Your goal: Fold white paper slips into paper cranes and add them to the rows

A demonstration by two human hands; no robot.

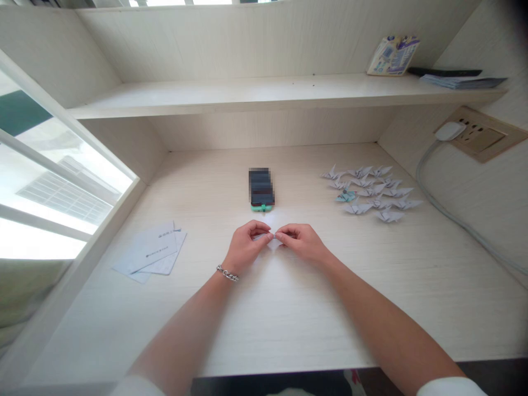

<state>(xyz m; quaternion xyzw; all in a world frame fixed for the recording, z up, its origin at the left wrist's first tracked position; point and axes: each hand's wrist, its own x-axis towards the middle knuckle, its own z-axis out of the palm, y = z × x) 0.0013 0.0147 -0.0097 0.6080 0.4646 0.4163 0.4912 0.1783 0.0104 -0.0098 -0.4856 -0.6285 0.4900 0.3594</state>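
My left hand (pixel 247 245) and my right hand (pixel 300 242) meet at the middle of the pale wooden desk (pixel 289 308). Both pinch one small piece of folded pale paper (pixel 272 240) between fingertips, held just above the desk. A chain bracelet (pixel 227 273) sits on my left wrist. Beyond the hands lies a phone (pixel 261 188) in a teal case, flat on the desk. To the right rear, several folded paper cranes (pixel 373 193) are grouped together, one of them teal.
A few flat pale paper sheets (pixel 152 254) lie at the left. A window (pixel 49 181) runs along the left side. A charger and grey cable (pixel 449 214) hang from a wall socket at the right. A shelf (pixel 264 93) above carries a box and booklets.
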